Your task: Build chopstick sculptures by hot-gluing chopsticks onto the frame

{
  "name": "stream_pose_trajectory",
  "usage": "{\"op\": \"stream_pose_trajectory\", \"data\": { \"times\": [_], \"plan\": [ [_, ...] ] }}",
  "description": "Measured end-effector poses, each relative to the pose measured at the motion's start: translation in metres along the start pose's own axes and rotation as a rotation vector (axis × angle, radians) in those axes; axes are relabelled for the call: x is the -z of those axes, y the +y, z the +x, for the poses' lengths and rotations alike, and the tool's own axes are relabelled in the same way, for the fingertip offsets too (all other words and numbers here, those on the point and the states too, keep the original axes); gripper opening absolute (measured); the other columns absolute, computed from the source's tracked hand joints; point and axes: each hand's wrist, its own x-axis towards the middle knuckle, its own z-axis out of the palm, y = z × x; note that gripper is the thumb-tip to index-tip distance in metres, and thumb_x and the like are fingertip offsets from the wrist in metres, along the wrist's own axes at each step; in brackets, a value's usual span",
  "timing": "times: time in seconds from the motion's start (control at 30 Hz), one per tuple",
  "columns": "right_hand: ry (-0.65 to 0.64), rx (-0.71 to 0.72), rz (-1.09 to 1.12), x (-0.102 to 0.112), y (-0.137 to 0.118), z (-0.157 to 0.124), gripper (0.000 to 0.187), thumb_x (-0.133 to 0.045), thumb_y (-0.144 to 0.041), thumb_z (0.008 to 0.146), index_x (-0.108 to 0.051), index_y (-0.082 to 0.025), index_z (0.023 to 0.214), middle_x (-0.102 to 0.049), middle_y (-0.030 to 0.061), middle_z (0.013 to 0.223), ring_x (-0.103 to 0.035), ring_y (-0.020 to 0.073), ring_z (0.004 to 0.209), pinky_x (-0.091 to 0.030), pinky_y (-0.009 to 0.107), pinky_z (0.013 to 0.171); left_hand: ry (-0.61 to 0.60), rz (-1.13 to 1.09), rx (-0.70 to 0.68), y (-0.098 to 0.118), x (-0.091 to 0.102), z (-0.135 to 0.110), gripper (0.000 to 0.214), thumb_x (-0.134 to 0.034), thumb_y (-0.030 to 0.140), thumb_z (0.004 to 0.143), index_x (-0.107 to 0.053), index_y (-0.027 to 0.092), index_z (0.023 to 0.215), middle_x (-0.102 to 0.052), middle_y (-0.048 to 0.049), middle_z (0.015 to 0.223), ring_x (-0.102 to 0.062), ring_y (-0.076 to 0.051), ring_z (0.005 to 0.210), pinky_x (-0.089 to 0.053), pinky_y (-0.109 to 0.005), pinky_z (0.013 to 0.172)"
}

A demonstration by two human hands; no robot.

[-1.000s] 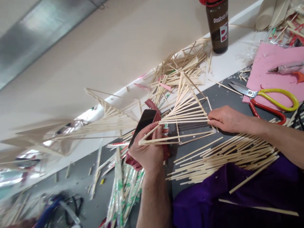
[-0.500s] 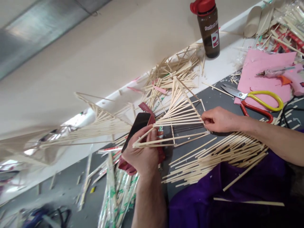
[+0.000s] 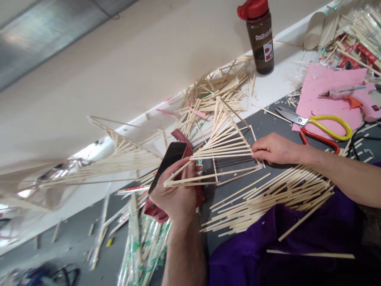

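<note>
My left hand (image 3: 172, 194) is closed round the pointed left end of a fan-shaped frame of glued wooden sticks (image 3: 226, 147), and a phone in a red case (image 3: 169, 161) lies in the same grip. My right hand (image 3: 274, 149) pinches the frame's right edge, fingers pressed together on the sticks there. The frame is held just above the dark grey table (image 3: 268, 123). Below it, a row of loose wooden sticks (image 3: 276, 194) lies on the table and over a purple cloth (image 3: 282, 246).
A brown bottle with a red cap (image 3: 260, 35) stands at the back. Scissors with yellow and red handles (image 3: 318, 125) and a pink glue gun (image 3: 354, 97) lie on pink paper (image 3: 324, 91). Stick piles (image 3: 220, 83), another stick frame (image 3: 127, 153) and wrapped chopsticks (image 3: 143, 242) surround the work.
The view has drifted, so everything sits slightly lower and further left, and the glue gun has come into view. Both hands keep their hold on the stick frame.
</note>
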Motion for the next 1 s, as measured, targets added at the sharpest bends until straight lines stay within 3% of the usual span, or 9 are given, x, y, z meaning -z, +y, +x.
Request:
{"op": "stream_pose_trajectory", "data": {
  "times": [0.3, 1.0],
  "plan": [
    [-0.004, 0.028, -0.254, -0.0048, 0.0014, 0.0049, 0.024, -0.048, -0.022, 0.093, -0.058, -0.014, 0.072, -0.060, 0.0047, 0.073, -0.049, 0.0119, 0.066, -0.035, 0.024, 0.065, 0.012, -0.032, -0.007, -0.0035, -0.0010, 0.0014, 0.029, -0.077, 0.036, 0.068, -0.074, 0.014, 0.088, -0.071, -0.0015, 0.066, -0.066, -0.015, 0.057, -0.051, -0.024, 0.050],
    [0.012, 0.070, -0.318, -0.0055, 0.0032, 0.0043, 0.027, -0.046, -0.022, 0.093, -0.053, -0.016, 0.068, -0.056, 0.0023, 0.069, -0.045, 0.0111, 0.064, -0.035, 0.024, 0.064, -0.067, -0.050, 0.014, -0.0073, 0.0034, 0.0026, 0.031, -0.076, 0.041, 0.071, -0.073, 0.015, 0.089, -0.072, -0.0035, 0.070, -0.068, -0.016, 0.060, -0.050, -0.023, 0.050]
  ]
}}
